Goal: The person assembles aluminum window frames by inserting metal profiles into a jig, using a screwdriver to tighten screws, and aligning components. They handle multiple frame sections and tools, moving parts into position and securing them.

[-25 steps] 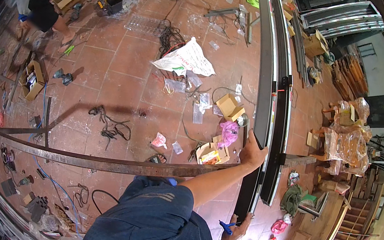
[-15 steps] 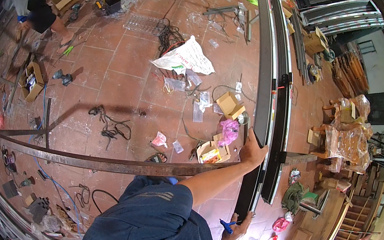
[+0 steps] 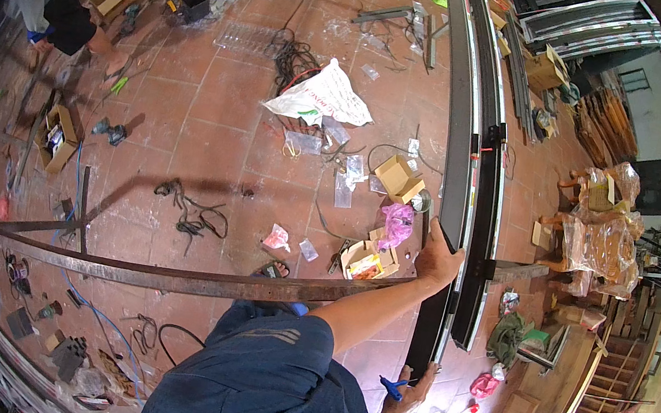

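Two long dark metal profiles lie side by side: the near-side dark profile [image 3: 462, 124] and a second dark profile [image 3: 479, 227] to its right, both with bright edges. My left hand [image 3: 436, 259] is wrapped over the near-side profile, thumb pointing up along it. Lower down, my right hand [image 3: 414, 390] is at that profile's near end, closed around a small blue-handled tool [image 3: 391, 387] whose exact kind I cannot make out. Some of the right fingers are hidden. Crossing beneath my left forearm is a rusty steel bar [image 3: 193, 282], part of a support frame.
Open cardboard boxes [image 3: 398, 179], a pink plastic bag [image 3: 397, 226] and a white sack [image 3: 322, 97] litter the tiled floor, with black cables [image 3: 193, 208]. Plastic-wrapped wooden furniture [image 3: 600, 244] stands at right. Another person [image 3: 71, 9] is at the far left.
Both hands keep the same hold on the profile and the blue-handled tool. The view has shifted very slightly; the person at the far left has moved a hand a little.
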`<state>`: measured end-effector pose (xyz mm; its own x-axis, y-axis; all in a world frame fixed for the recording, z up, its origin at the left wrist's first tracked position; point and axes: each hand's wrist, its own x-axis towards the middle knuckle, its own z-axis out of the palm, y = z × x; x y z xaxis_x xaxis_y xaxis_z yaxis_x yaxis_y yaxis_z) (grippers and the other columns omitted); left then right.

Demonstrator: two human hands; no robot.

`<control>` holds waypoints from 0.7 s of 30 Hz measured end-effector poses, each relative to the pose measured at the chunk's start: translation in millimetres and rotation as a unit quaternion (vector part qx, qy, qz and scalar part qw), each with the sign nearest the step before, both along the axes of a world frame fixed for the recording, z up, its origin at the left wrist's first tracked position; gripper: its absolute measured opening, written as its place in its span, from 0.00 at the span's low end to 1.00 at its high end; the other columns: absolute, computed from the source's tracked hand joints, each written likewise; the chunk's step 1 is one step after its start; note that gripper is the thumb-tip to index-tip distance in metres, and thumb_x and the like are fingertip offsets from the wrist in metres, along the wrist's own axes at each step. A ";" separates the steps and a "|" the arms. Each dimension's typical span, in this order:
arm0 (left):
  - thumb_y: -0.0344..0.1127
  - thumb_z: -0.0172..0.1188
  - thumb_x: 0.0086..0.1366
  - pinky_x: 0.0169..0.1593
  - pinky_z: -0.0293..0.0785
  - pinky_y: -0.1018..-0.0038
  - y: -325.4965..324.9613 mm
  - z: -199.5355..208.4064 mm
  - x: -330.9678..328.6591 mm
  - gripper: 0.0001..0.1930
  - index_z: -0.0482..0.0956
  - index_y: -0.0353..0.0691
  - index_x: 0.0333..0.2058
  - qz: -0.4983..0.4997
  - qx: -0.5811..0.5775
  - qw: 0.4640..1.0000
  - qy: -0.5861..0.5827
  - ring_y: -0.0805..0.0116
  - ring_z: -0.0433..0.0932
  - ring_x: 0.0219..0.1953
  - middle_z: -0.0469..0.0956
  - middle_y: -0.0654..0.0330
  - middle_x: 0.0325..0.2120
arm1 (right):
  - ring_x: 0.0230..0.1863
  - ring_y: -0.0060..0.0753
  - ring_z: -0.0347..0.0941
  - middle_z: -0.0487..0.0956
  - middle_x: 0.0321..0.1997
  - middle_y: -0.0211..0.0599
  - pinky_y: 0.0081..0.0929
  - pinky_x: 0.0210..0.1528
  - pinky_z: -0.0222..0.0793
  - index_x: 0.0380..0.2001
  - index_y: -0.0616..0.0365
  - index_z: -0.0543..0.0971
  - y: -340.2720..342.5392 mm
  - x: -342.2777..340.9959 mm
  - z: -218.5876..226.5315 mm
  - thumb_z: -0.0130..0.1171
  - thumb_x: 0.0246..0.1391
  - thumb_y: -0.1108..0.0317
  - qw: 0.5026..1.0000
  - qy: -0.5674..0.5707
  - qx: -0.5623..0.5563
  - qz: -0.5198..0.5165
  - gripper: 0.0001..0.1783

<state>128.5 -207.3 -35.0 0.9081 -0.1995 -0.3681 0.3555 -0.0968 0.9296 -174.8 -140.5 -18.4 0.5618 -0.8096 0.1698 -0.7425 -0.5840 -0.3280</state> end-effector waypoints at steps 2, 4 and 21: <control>0.40 0.72 0.52 0.66 0.65 0.52 -0.3 1.0 -0.8 0.50 0.53 0.30 0.68 -0.006 0.009 1.000 0.002 0.36 0.69 0.63 0.68 0.32 0.60 | 0.71 0.63 0.65 0.71 0.69 0.62 0.47 0.74 0.58 0.65 0.68 0.71 -0.8 -1.9 -1.0 0.67 0.56 0.71 1.000 -0.006 0.001 0.003 0.34; 0.40 0.71 0.54 0.60 0.70 0.51 -2.8 -1.9 -1.8 0.50 0.51 0.33 0.69 -0.004 0.024 1.000 -0.004 0.36 0.73 0.58 0.70 0.34 0.58 | 0.72 0.65 0.64 0.71 0.68 0.63 0.50 0.74 0.57 0.65 0.68 0.71 -1.3 -2.0 -1.7 0.68 0.55 0.70 1.000 -0.015 0.005 0.006 0.34; 0.40 0.72 0.53 0.60 0.71 0.52 -3.0 -5.6 -2.0 0.45 0.57 0.33 0.65 -0.001 0.002 1.000 0.001 0.37 0.75 0.56 0.74 0.36 0.53 | 0.73 0.63 0.62 0.69 0.70 0.63 0.48 0.75 0.55 0.65 0.69 0.70 -1.1 -4.3 -1.7 0.67 0.57 0.70 1.000 -0.019 0.015 0.014 0.34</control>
<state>126.5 -210.3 -40.5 0.9071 -0.2003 -0.3702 0.3566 -0.1016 0.9287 -179.0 -141.6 -20.1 0.5785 -0.7982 0.1680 -0.7122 -0.5947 -0.3729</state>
